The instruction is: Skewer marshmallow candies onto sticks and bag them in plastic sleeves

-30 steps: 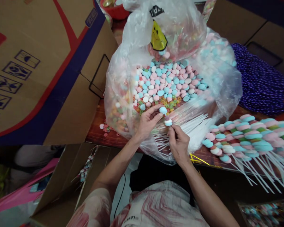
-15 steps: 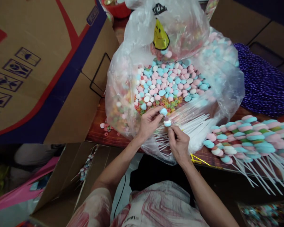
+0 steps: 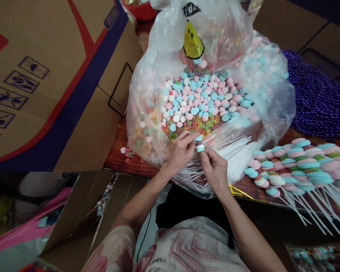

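Observation:
Between the thumb and fingers of my left hand [image 3: 181, 151] is a blue-and-white marshmallow [image 3: 198, 138]. My right hand [image 3: 215, 169] pinches just below a second marshmallow [image 3: 200, 148], white and blue; the stick it appears to sit on is hidden by my fingers. A small brownish ring shows between the two marshmallows. Both hands are over the front of an open clear plastic bag [image 3: 143, 87]. Behind them lie pink, blue and white loose marshmallows [image 3: 195, 102] and coloured gummy rings [image 3: 200, 124]. White sticks [image 3: 238, 151] spread out beside my right hand.
Finished marshmallow skewers [image 3: 300, 162] are heaped on the table [image 3: 116, 158] at right, near a coil of purple cord [image 3: 320, 98]. A large cardboard box [image 3: 82, 75] stands at left, with an open carton [image 3: 70, 215] below it. Yellow ties [image 3: 240, 192] lie by the table edge.
My left hand has brought its marshmallow down, closer to the one at my right hand. The ring between them shows less. My right hand has hardly moved.

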Demonstrator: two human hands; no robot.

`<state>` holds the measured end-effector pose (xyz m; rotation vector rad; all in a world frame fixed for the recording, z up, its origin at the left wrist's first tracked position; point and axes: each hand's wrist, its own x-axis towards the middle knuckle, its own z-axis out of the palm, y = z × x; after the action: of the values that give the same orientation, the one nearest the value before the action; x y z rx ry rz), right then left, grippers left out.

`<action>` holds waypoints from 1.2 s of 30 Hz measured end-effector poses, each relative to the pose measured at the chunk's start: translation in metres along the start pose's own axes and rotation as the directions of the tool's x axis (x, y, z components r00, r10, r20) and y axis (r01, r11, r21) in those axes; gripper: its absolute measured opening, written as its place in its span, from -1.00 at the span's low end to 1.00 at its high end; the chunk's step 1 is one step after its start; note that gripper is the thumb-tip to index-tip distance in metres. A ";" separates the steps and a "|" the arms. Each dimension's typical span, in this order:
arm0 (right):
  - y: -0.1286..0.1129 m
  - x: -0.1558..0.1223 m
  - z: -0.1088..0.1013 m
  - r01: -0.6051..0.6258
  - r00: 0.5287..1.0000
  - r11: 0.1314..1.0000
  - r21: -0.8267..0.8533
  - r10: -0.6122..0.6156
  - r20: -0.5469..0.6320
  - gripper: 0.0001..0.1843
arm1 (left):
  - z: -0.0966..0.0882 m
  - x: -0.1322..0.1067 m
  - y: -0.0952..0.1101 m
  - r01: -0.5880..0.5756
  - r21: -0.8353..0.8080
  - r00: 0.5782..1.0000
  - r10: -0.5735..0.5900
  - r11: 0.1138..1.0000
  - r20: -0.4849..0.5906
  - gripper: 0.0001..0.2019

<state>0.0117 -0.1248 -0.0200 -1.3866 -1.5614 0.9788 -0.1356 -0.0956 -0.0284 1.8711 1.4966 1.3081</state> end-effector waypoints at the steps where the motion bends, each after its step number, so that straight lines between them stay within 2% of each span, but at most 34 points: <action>1: -0.001 0.000 0.001 -0.010 1.000 1.000 0.005 0.010 -0.006 -0.70 | -0.001 0.000 0.000 -0.005 -0.002 1.000 0.005 1.000 0.019 -0.69; 7: -0.002 0.006 0.012 -0.016 0.998 0.999 0.050 0.019 -0.062 -0.72 | -0.008 -0.001 0.007 0.028 -0.089 0.995 -0.019 0.996 0.100 -0.69; 11: -0.004 0.009 0.017 0.008 0.995 0.996 0.084 0.001 -0.100 -0.70 | -0.005 -0.002 0.006 0.112 -0.204 0.993 -0.102 0.973 0.062 -0.76; 14: -0.005 0.006 0.011 0.023 1.000 0.999 0.049 -0.022 -0.013 -0.68 | 0.001 -0.003 0.001 0.162 -0.300 0.983 -0.179 0.940 -0.030 -0.78; 17: -0.004 0.000 0.002 0.059 0.994 0.998 -0.012 -0.058 0.092 -0.76 | 0.002 -0.004 -0.002 0.179 -0.354 0.973 -0.218 0.918 -0.073 -0.76; 20: -0.001 -0.005 -0.001 0.095 0.995 0.994 -0.055 -0.092 0.049 -0.76 | 0.001 -0.006 0.000 0.156 -0.326 0.981 -0.185 0.932 -0.058 -0.77; 26: 0.002 -0.004 0.009 0.155 0.984 0.981 -0.121 -0.163 -0.066 -0.72 | 0.000 -0.008 0.007 0.081 -0.205 0.997 -0.078 0.975 0.023 -0.78; 32: 0.005 0.005 0.000 -0.008 0.996 0.997 -0.079 0.001 -0.088 -0.66 | -0.008 -0.001 0.005 0.053 -0.192 0.979 -0.014 0.980 0.201 -0.70; 34: 0.007 0.007 -0.006 -0.016 0.996 0.998 -0.060 0.011 -0.084 -0.64 | -0.011 0.008 0.004 0.044 -0.186 0.981 -0.007 0.982 0.195 -0.70; 36: 0.008 0.007 -0.010 -0.024 0.995 0.999 -0.046 0.020 -0.099 -0.63 | -0.012 0.021 0.001 0.027 -0.088 0.991 -0.015 0.996 0.136 -0.70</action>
<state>0.0235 -0.1170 -0.0233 -1.4656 -1.5072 0.8779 -0.1460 -0.0796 -0.0134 1.8427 1.3633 1.1934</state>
